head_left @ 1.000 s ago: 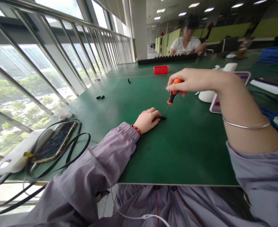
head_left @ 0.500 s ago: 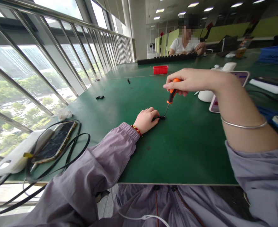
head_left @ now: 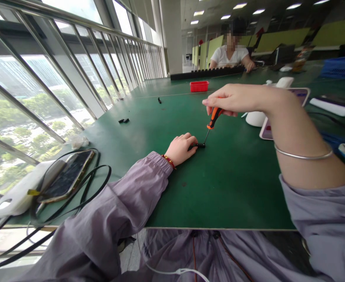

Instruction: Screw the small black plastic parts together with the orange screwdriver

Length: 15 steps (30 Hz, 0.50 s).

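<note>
My right hand is closed around the handle of an orange and black screwdriver, palm over its top end. The screwdriver leans slightly, its shaft running down to the end of a small black part on the green table. My left hand rests on the table, its fingers pressing on the left end of that part and holding it down. The fingers hide much of the part, so its exact kind cannot be made out.
Small black pieces lie at the left, another black piece farther back. A red bin stands beyond. Phone and cables sit at the left, a propped device at right. A person sits across the table.
My right hand has shifted its grip, its fingers now stretched farther over the screwdriver's top. My left hand and the black part stay put. The person opposite has lowered a hand to the table.
</note>
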Each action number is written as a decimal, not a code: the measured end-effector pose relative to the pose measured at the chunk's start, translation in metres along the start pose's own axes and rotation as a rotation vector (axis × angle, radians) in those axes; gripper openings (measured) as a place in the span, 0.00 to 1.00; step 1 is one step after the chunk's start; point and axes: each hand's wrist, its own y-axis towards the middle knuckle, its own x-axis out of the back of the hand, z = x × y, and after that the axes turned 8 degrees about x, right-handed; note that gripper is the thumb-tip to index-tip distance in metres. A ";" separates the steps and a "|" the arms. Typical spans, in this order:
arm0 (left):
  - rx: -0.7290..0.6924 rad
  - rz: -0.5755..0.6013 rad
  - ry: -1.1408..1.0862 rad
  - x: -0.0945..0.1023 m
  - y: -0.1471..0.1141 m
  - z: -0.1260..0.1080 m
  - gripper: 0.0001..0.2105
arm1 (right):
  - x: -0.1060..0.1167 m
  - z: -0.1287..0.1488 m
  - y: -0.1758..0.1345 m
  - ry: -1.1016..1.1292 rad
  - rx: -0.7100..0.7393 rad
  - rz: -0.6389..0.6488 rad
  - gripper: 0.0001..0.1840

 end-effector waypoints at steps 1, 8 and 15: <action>-0.002 -0.003 -0.002 0.000 0.000 0.000 0.10 | 0.000 0.000 0.000 0.000 -0.004 0.004 0.24; -0.008 -0.004 -0.013 0.000 -0.001 0.000 0.09 | 0.002 -0.006 0.001 -0.008 0.049 -0.035 0.14; -0.003 -0.006 -0.010 -0.001 -0.001 0.000 0.09 | -0.001 0.000 0.000 0.002 0.003 0.011 0.24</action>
